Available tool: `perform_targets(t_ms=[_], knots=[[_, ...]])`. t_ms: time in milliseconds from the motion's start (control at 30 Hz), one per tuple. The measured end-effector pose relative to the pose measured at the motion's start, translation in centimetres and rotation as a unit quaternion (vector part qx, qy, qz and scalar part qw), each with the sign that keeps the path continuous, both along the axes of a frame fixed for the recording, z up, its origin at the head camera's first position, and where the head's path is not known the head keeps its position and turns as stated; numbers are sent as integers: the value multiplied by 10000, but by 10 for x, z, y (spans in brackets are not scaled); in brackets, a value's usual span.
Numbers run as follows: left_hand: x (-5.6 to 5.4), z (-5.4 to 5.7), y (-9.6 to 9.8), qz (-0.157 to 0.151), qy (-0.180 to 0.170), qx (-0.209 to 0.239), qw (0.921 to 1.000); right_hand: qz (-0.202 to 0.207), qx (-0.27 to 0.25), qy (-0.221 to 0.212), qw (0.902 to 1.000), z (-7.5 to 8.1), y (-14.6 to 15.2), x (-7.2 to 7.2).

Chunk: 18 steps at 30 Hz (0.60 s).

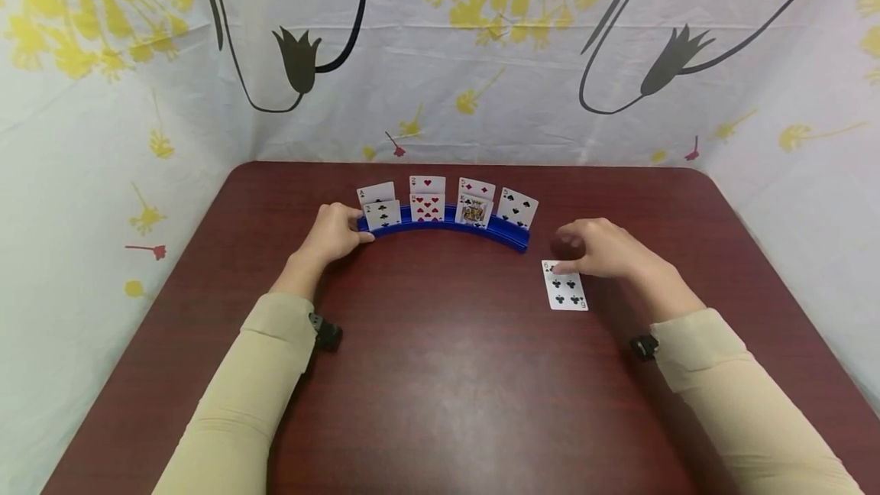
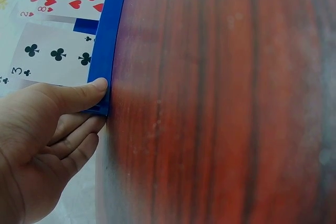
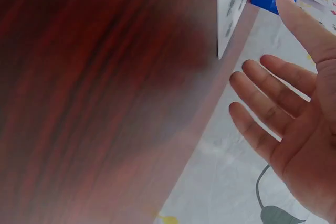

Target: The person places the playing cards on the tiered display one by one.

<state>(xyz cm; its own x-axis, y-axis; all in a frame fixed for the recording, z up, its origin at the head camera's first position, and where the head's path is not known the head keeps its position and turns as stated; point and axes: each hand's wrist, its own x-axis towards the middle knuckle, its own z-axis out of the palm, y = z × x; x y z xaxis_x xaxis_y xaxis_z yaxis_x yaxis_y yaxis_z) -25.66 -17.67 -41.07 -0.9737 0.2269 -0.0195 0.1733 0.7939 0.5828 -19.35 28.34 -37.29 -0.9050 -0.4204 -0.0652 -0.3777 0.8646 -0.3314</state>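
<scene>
At the far middle of the table stands a curved blue card holder. My left hand grips its left end, thumb on the front edge, fingers behind and beneath. Nearest this hand, the three of clubs stands before an ace. Further along are an eight of hearts before a two of hearts, a king before a diamond card, and a spade card. My right hand is over the six of clubs with fingers spread and nothing grasped; its thumb overlaps the card's top.
The dark red-brown table reaches back to a white cloth with yellow and grey flower prints. More of this cloth hangs at both sides. Dark wrist cameras sit at both cuffs.
</scene>
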Motion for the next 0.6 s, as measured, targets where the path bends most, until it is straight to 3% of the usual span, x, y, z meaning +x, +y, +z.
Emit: perform_targets(t_ms=[233, 600], knots=[[1, 1, 0, -2, 29, -9, 10000, 358, 348, -356, 9981, -7, 4, 9], [1, 3, 1, 21, -31, 6, 10000, 217, 594, -442, 9970, -9, -3, 12]])
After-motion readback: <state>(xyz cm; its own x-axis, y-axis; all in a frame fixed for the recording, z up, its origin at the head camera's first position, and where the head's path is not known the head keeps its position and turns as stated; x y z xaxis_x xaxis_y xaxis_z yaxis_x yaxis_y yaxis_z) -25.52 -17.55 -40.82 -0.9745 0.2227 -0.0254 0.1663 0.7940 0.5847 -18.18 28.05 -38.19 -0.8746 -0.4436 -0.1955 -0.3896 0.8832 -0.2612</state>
